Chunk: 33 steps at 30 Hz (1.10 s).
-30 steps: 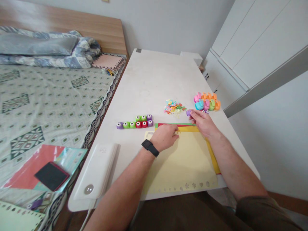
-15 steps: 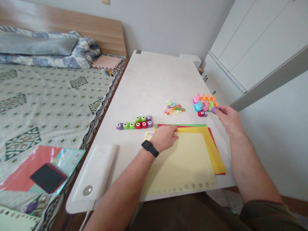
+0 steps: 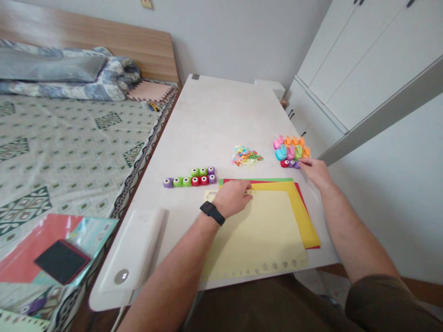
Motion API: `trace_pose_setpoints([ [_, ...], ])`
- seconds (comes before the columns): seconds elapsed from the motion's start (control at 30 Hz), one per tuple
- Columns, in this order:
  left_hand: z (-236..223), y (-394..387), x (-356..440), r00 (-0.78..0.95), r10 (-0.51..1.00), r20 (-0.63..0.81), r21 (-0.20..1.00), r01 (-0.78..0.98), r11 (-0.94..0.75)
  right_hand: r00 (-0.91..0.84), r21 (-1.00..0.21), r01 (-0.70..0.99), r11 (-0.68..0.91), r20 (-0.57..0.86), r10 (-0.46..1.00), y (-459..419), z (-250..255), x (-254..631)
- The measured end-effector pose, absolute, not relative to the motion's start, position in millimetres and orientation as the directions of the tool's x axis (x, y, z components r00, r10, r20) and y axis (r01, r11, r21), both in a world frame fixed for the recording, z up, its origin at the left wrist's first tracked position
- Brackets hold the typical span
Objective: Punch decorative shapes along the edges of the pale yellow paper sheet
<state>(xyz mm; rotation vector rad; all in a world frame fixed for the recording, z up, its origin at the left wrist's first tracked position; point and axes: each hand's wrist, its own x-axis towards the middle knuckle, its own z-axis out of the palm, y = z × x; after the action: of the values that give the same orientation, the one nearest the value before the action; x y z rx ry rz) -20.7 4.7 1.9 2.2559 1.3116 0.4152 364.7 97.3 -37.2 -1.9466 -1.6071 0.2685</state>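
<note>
My left hand (image 3: 232, 198), with a black watch on the wrist, rests on the top edge of a pale yellow sheet (image 3: 263, 230). Its thumb and forefinger are apart; the other fingers are mostly hidden. Punched shapes line the sheet's top and bottom edges. At the table's right side, the fingers of my right hand (image 3: 315, 173) are closed on a small purple craft punch (image 3: 296, 164). That punch stands at the right end of a short row, beside another purple punch (image 3: 291, 164) and a red punch (image 3: 284, 163).
Larger punches (image 3: 290, 150) in pink, orange, blue and green stand behind that row. Paper confetti (image 3: 246, 156) lies mid-table. Green, red and purple punches (image 3: 195, 179) form rows at left. Yellow paper (image 3: 306, 221) lies underneath the sheet. A white device (image 3: 133, 249) sits front left.
My right hand has lowered the purple punch and moved it left, into line with the small punches. My left hand stays on the sheet. The view has shifted slightly.
</note>
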Motion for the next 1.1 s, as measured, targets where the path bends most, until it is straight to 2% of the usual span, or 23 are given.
trace_pose_setpoints([
  [0.23,0,5,-21,0.495,0.868,0.038,0.55,0.715,-0.432,0.296,-0.629,0.771,-0.098,0.217,0.93,97,-37,357],
  [0.37,1,5,-21,0.495,0.868,0.044,0.541,0.719,-0.437,0.399,-0.676,0.73,-0.098,0.306,0.864,92,-24,344],
  [0.47,1,4,-21,0.491,0.87,0.034,0.53,0.729,-0.433,0.383,-0.694,0.72,-0.018,0.376,0.843,89,-7,321],
  [0.57,1,4,-21,0.493,0.87,0.031,0.521,0.734,-0.435,0.245,-0.698,0.707,0.114,0.393,0.886,85,15,286],
  [0.67,1,4,-21,0.495,0.868,0.034,0.519,0.734,-0.438,0.043,-0.706,0.669,0.231,0.348,0.937,81,37,238],
  [0.77,0,5,-20,0.488,0.872,0.033,0.526,0.734,-0.43,-0.162,-0.642,0.68,0.354,0.339,0.927,78,53,185],
  [0.9,-1,5,-20,0.479,0.878,0.031,0.543,0.729,-0.416,-0.473,-0.546,0.647,0.532,0.26,0.842,81,63,114],
  [1.1,-5,6,-19,0.481,0.875,0.047,0.557,0.715,-0.423,-0.696,-0.408,0.62,0.67,0.107,0.71,101,54,29],
])
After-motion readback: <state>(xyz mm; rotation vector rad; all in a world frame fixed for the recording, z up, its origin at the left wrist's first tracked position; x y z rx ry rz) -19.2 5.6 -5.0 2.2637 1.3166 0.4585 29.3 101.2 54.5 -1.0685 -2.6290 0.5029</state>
